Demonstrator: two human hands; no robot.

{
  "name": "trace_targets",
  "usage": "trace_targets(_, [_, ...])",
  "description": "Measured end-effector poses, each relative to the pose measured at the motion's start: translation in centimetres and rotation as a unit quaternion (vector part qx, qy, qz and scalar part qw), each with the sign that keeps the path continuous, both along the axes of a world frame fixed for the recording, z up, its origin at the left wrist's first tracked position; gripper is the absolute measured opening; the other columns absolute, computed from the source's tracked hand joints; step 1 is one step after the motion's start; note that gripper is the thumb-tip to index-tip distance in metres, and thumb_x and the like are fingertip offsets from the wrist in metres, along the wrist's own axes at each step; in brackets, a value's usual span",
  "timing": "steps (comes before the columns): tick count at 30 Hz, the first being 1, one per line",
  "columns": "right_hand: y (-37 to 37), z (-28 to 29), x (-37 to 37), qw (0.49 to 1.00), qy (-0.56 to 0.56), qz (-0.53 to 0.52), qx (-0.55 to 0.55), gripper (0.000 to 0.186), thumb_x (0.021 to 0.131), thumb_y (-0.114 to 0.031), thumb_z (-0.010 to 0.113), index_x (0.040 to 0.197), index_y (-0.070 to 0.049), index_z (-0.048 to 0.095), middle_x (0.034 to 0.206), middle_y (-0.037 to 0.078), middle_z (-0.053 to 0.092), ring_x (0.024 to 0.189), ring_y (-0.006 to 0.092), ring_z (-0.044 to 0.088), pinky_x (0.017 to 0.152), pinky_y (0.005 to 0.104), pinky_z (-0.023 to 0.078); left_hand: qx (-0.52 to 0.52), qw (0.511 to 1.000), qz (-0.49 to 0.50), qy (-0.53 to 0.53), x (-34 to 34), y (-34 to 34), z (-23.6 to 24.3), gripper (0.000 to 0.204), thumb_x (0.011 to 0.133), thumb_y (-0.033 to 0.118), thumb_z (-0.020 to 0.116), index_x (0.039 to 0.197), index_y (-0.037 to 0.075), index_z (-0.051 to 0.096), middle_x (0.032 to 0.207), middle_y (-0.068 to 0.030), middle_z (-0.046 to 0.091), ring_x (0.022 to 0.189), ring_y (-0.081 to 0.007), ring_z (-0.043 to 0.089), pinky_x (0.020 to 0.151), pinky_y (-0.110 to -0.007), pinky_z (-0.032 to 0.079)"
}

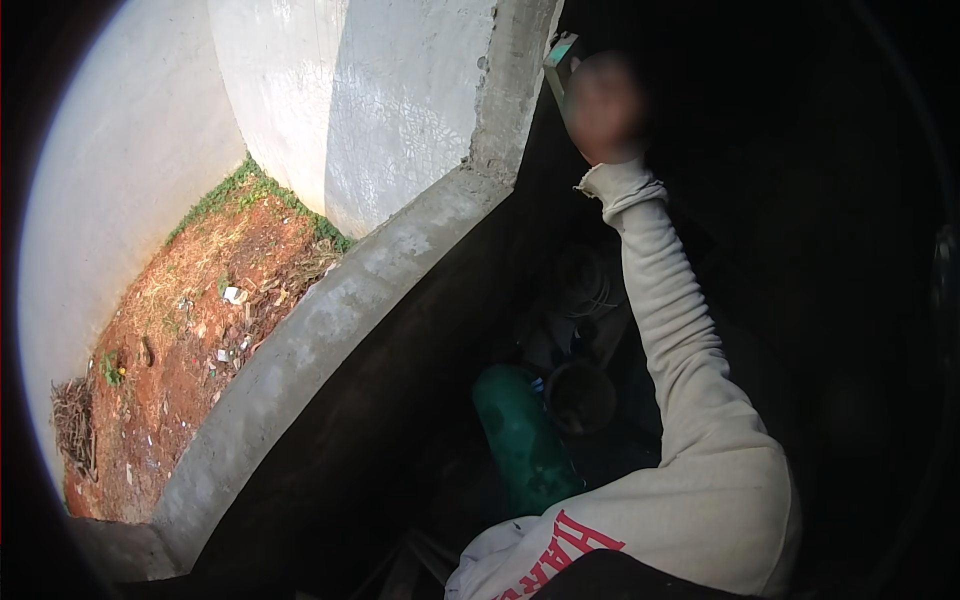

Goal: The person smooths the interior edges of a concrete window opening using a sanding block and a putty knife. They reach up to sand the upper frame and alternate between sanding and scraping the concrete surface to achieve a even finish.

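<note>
My right hand (605, 105) is raised at the top, at the end of a light sweatshirt sleeve (680, 320). A blur covers most of its fingers. It appears closed around a narrow, flat grey-green bar (556, 72) with a teal end face. The bar stands nearly upright beside the rough concrete side (505, 90) of a window opening; whether it touches the concrete I cannot tell. The hand hides the bar's other end. My left hand is out of view.
A concrete sill (330, 320) curves down to the left. Outside, pale walls (280, 90) enclose reddish ground (190, 340) with litter and weeds. In the dark below my arm are a green rounded container (525, 430), a bucket (580, 397) and a pale coil (583, 280).
</note>
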State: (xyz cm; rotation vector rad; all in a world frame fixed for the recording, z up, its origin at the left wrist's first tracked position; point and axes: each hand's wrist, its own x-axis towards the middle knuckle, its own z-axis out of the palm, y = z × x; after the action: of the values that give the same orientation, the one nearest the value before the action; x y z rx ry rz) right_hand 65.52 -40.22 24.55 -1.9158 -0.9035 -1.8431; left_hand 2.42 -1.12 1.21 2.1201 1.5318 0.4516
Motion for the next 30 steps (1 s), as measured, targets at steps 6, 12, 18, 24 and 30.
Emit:
trace_targets(6, [-2.6, 0.7, 1.3, 0.998, 0.034, -0.049, -0.034, 0.038, 0.082, 0.012, 0.064, 0.110, -0.009, 0.079, 0.092, 0.009, 0.066, 0.078, 0.0253, 0.069, 0.070, 0.0337, 0.056, 0.002, 1.000, -0.026, 0.010, -1.0, 1.1, -0.7, 0.029, 0.097, 0.016, 0.060, 0.085, -0.009, 0.065, 0.079, -0.0154, 0.071, 0.067, -0.0273, 0.063, 0.064, -0.044, 0.051])
trace_targets(12, [-0.6, 4.2, -0.5, 0.999, -0.011, -0.024, -0.023, 0.036, 0.082, 0.010, 0.063, 0.108, -0.009, 0.079, 0.094, 0.009, 0.066, 0.081, 0.0282, 0.070, 0.071, 0.0356, 0.057, -0.009, 1.000, -0.002, -0.016, 0.3, -0.1, 1.3, 0.031, 0.098, 0.018, 0.058, 0.087, -0.010, 0.067, 0.082, -0.0176, 0.073, 0.069, -0.0290, 0.066, 0.065, -0.044, 0.052])
trace_targets(18, [-2.2, 6.8, 2.9, 0.998, -0.040, -0.028, -0.041, 0.036, 0.083, 0.009, 0.063, 0.110, -0.009, 0.079, 0.094, 0.008, 0.067, 0.082, 0.0265, 0.070, 0.073, 0.0345, 0.056, 0.030, 0.999, -0.026, -0.011, -1.0, 0.7, -1.3, 0.031, 0.099, 0.021, 0.057, 0.093, -0.006, 0.072, 0.086, -0.0234, 0.074, 0.075, -0.0372, 0.071, 0.066, -0.046, 0.053])
trace_targets(24, [-2.2, 7.4, 1.3, 0.998, -0.031, -0.036, -0.047, 0.036, 0.082, 0.009, 0.060, 0.108, -0.008, 0.079, 0.093, 0.009, 0.066, 0.081, 0.0278, 0.069, 0.072, 0.0353, 0.056, 0.412, 0.824, -0.238, 0.308, -4.2, 1.8, -3.5, 0.028, 0.099, 0.025, 0.060, 0.102, -0.001, 0.071, 0.094, -0.0188, 0.073, 0.084, -0.0350, 0.069, 0.079, -0.047, 0.051])
trace_targets(30, [-4.3, 7.2, 3.9, 0.998, -0.017, -0.049, -0.042, 0.036, 0.080, 0.010, 0.061, 0.107, -0.006, 0.079, 0.088, 0.011, 0.064, 0.077, 0.0287, 0.067, 0.070, 0.0360, 0.055, -0.007, 0.999, -0.038, 0.011, -0.7, 0.8, -0.9, 0.028, 0.098, 0.028, 0.063, 0.102, 0.000, 0.068, 0.098, -0.0178, 0.072, 0.086, -0.0332, 0.066, 0.085, -0.047, 0.049])
